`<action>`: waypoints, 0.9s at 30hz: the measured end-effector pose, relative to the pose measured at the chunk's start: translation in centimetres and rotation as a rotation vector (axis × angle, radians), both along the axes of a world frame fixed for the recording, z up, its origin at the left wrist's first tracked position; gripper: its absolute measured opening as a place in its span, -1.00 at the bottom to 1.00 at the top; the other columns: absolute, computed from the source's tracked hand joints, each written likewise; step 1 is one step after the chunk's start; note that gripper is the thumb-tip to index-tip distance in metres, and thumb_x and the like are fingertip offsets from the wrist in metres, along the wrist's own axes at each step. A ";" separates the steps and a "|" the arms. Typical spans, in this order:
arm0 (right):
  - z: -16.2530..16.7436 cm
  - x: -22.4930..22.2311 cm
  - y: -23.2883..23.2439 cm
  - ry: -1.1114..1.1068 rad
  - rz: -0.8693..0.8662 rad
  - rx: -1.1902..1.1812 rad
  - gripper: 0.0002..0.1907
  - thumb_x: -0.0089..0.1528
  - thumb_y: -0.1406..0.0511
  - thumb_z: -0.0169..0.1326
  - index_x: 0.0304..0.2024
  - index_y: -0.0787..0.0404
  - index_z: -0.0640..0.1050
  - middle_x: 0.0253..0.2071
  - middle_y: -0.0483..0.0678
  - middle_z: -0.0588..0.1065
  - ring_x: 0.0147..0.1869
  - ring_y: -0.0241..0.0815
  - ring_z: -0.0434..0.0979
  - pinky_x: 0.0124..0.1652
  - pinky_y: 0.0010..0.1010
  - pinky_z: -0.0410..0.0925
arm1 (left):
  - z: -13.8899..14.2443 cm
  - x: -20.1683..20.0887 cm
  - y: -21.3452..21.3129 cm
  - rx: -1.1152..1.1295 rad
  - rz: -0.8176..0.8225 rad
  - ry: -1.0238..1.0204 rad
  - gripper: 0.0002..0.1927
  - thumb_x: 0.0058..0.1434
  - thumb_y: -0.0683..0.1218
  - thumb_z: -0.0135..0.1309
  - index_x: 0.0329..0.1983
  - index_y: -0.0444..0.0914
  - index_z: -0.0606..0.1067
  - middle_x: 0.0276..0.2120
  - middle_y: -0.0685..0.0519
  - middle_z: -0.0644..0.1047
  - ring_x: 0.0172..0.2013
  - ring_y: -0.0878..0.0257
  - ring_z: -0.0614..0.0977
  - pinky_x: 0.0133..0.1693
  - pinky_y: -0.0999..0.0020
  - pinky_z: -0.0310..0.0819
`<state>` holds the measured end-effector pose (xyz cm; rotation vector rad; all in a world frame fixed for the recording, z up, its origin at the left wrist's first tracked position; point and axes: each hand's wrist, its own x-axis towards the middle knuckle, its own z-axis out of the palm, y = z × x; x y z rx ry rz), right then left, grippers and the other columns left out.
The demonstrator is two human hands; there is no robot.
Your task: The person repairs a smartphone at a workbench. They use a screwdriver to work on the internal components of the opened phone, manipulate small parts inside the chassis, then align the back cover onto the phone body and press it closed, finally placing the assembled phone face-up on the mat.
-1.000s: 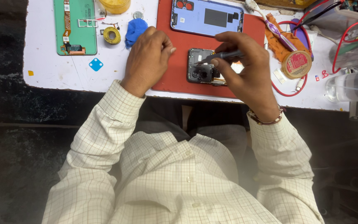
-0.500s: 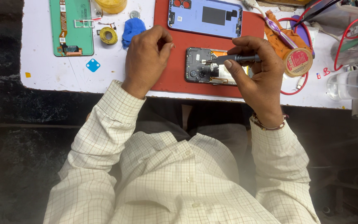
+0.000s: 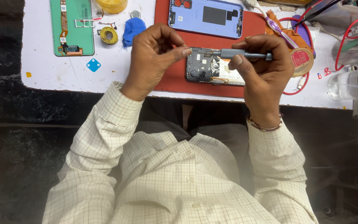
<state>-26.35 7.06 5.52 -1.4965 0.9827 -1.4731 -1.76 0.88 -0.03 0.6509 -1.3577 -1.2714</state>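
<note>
A grey screwdriver (image 3: 239,54) is gripped in the right hand (image 3: 266,70), laid across the opened phone (image 3: 206,68) at centre frame on the red mat (image 3: 166,79). The phone's edge is pinched by the left hand (image 3: 154,58). A clear jar (image 3: 353,83) is seen at right, contents indistinct.

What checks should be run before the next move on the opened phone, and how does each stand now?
1. Grey pen-shaped screwdriver gripped by right hand: ok.
2. Tip on the opened dark phone: cannot tell, too small.
3. Left hand steadying the phone's edge: ok.
4. Phone lying on the red rectangular mat: ok.
5. Lilac back cover set apart from the phone: ok.
</note>
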 end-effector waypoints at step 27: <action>0.5 0.4 0.5 0.044 0.068 -0.022 -0.74 0.44 0.54 0.21 0.04 0.32 0.39 0.03 0.10 0.51 0.09 -0.22 0.61 0.06 -0.41 0.58 | 0.5 -0.8 0.8 0.040 -0.102 0.101 -0.81 0.30 -0.25 0.31 -0.19 -0.21 0.50 -0.26 0.06 0.63 -0.17 0.35 0.69 -0.03 0.42 0.69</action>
